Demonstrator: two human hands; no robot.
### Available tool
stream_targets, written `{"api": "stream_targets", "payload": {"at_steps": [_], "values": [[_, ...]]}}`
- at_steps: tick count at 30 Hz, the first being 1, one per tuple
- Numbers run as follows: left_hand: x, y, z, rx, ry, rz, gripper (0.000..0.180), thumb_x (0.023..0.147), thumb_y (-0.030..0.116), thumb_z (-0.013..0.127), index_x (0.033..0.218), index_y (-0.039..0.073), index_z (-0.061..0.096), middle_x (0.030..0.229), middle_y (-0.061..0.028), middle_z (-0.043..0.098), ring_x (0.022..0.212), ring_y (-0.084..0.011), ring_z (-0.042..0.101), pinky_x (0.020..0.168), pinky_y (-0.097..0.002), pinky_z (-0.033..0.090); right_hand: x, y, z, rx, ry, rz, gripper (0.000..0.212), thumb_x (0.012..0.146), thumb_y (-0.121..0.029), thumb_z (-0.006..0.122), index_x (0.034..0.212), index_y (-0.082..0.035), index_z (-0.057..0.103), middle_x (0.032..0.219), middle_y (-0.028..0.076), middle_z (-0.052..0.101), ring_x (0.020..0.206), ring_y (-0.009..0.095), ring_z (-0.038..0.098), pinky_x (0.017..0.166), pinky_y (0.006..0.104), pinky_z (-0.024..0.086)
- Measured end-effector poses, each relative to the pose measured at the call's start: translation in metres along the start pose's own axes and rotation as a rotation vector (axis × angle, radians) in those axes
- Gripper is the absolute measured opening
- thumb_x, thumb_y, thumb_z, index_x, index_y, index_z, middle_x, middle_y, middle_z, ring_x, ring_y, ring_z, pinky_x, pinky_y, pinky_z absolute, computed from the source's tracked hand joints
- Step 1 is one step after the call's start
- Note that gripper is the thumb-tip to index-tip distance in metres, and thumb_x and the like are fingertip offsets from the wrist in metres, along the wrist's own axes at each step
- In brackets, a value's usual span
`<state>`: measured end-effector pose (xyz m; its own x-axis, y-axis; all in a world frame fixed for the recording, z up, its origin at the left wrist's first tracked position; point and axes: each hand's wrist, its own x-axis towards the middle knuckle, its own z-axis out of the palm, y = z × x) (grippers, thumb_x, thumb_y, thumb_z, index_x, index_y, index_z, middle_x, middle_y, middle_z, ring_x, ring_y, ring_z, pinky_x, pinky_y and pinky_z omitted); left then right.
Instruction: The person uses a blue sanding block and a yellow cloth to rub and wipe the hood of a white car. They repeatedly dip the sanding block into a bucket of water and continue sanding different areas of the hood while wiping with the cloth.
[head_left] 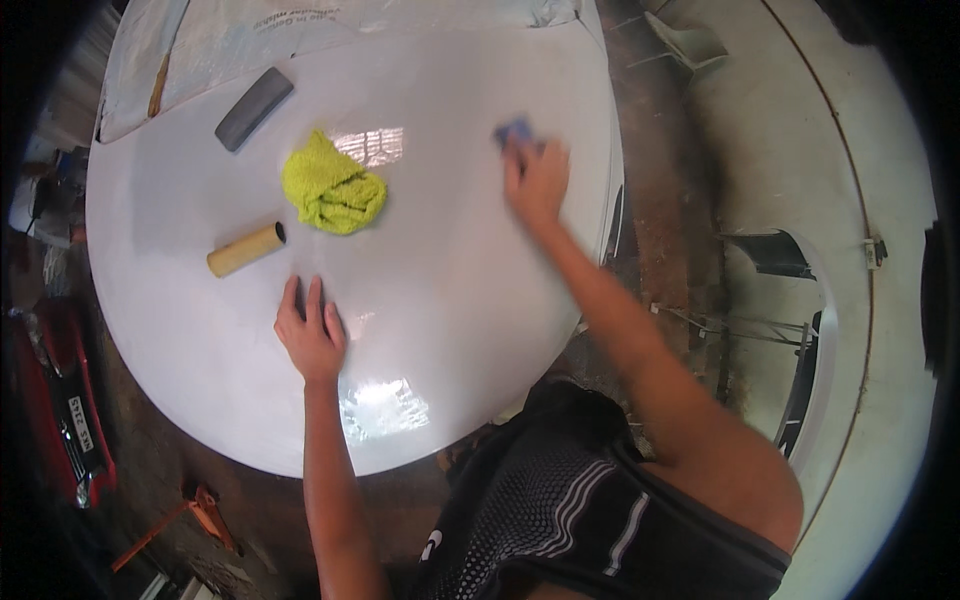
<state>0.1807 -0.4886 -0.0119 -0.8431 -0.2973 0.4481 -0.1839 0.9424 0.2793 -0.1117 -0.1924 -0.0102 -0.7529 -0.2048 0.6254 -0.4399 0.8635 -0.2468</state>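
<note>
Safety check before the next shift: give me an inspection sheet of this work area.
Surface: glossy white panel, glare patches.
Job's things: small blue pad under the right hand's fingertips.
Clutter: crumpled yellow-green cloth, cardboard tube, grey block, plastic sheet over the far edge.
Hands: left hand flat on panel; right hand blurred, pressing the pad.
Cables: nothing seen.
Surroundings: dirt floor, white body parts at right, red item at left.
</note>
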Motion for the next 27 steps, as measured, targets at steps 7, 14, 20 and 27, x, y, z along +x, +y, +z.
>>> {"api": "stream_targets", "payload": {"at_steps": [7, 14, 20, 27], "values": [[0.007, 0.005, -0.003, -0.014, -0.006, 0.005, 0.044, 0.098, 0.018, 0.060, 0.141, 0.012, 0.061, 0.152, -0.0185, 0.048, 0.131, -0.0356, 0.050, 0.107, -0.0480, 0.037, 0.021, 0.063, -0.011, -0.170, -0.007, 0.017, 0.031, 0.090, -0.024, 0.069, 0.120, -0.022, 0.074, 0.095, 0.019, 0.058, 0.086, 0.038, 0.057, 0.072, 0.0518, 0.045], [0.000, 0.001, -0.005, 0.008, -0.012, -0.001, 0.043, 0.097, 0.017, 0.061, 0.139, 0.009, 0.062, 0.151, -0.0192, 0.049, 0.130, -0.0362, 0.051, 0.106, -0.0474, 0.038, 0.027, 0.029, -0.001, -0.045, -0.008, 0.038, 0.026, 0.091, -0.024, 0.069, 0.116, -0.017, 0.075, 0.096, 0.020, 0.056, 0.092, 0.040, 0.056, 0.079, 0.0496, 0.046], [-0.007, -0.005, -0.009, 0.011, 0.010, -0.017, 0.043, 0.097, 0.018, 0.061, 0.139, 0.010, 0.062, 0.151, -0.0189, 0.049, 0.130, -0.0363, 0.051, 0.106, -0.0475, 0.038, -0.058, -0.012, -0.045, 0.190, -0.102, -0.158, 0.040, 0.084, -0.019, 0.075, 0.124, -0.023, 0.075, 0.098, 0.019, 0.058, 0.089, 0.039, 0.057, 0.073, 0.0488, 0.047], [0.009, 0.005, -0.002, -0.018, 0.013, 0.021, 0.043, 0.097, 0.017, 0.061, 0.140, 0.013, 0.062, 0.150, -0.0182, 0.050, 0.129, -0.0353, 0.053, 0.106, -0.0471, 0.039, 0.146, 0.054, 0.030, -0.089, -0.020, 0.168, 0.026, 0.088, -0.029, 0.071, 0.110, -0.015, 0.073, 0.109, 0.021, 0.059, 0.101, 0.041, 0.058, 0.083, 0.0530, 0.050]]}}
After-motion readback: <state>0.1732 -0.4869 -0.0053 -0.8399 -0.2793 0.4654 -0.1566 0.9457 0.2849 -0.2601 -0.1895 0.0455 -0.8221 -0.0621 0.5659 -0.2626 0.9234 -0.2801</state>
